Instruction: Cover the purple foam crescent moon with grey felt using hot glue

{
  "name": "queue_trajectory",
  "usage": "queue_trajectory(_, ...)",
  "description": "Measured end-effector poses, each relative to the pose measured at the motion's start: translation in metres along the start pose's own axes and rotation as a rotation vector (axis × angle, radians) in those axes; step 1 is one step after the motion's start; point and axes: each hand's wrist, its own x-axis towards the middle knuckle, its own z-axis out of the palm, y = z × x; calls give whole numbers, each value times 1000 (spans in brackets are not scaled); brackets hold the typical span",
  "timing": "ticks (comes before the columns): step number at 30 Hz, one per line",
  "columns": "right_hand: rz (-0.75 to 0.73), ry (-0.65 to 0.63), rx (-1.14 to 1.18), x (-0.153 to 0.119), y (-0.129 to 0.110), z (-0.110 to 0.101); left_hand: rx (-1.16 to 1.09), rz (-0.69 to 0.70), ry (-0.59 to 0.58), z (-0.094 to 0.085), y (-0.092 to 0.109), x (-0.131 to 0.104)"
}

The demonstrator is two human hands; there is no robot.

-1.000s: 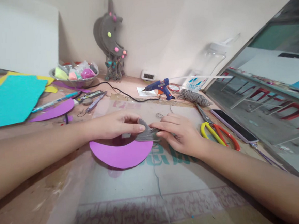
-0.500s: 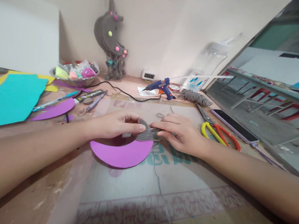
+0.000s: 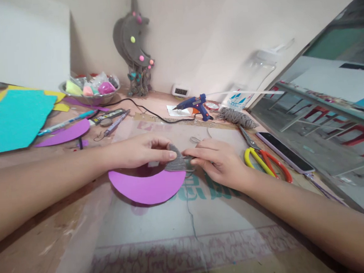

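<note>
A purple crescent cutout [image 3: 148, 188] hangs from my left hand [image 3: 148, 151], its right end wound with grey yarn [image 3: 175, 162]. My left thumb presses on the wound part, with the fingers behind it. My right hand [image 3: 214, 159] is closed in a pinch at the crescent's right tip, on the grey yarn there. A loose loop of yarn shows just behind the right fingers. The exact strand between those fingertips is partly hidden.
Behind the hands lie a blue glue gun [image 3: 195, 105], a grey yarn skein [image 3: 237, 118], scissors [image 3: 264, 160] and a phone [image 3: 284, 152]. To the left are turquoise sheets [image 3: 15, 119], pens and a metal bowl [image 3: 90, 99]. A grey moon ornament [image 3: 133, 44] hangs on the wall.
The view has shifted very slightly. Both hands keep their hold at the crescent's wrapped end, with the right fingertips barely moved.
</note>
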Motion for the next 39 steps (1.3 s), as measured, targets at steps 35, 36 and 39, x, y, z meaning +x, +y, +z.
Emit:
queue_trajectory(35,-15,-9,-69,-1,0,1,32,-28,23,1,0,0)
queue_trajectory(36,-18,-7,-75,-1,0,1,35,-30,21,1,0,0)
queue_trajectory(39,-17,-9,-81,-1,-1,0,28,-34,14,1,-1,1)
